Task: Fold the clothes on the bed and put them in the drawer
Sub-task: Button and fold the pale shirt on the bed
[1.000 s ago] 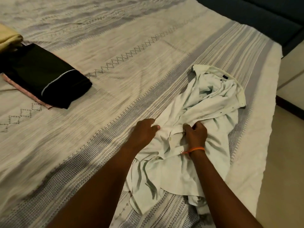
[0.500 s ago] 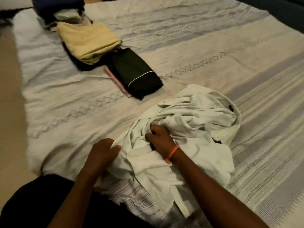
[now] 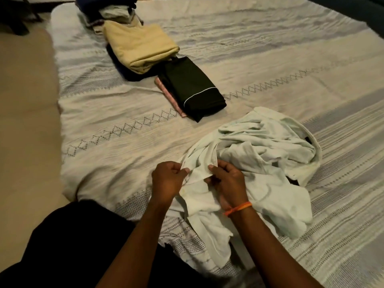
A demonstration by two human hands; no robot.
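A crumpled pale green shirt (image 3: 264, 154) lies on the near right part of the bed (image 3: 116, 113). My left hand (image 3: 168, 179) pinches a strip of the shirt's edge, and my right hand (image 3: 227, 183), with an orange band at the wrist, pinches the same strip a little to the right. The strip is held slightly above the bedspread between both hands. No drawer is in view.
Folded clothes lie further back on the bed: a black garment (image 3: 192, 90) on a pink one (image 3: 168, 94), a yellow one (image 3: 139, 44) behind it, and a dark pile (image 3: 108, 9) at the far edge. Beige floor (image 3: 25, 121) runs along the left.
The view has swung left, so the folded pile now shows. The shirt has been dragged closer to the bed's near corner. Both hands have come together and now pinch one strip of it.
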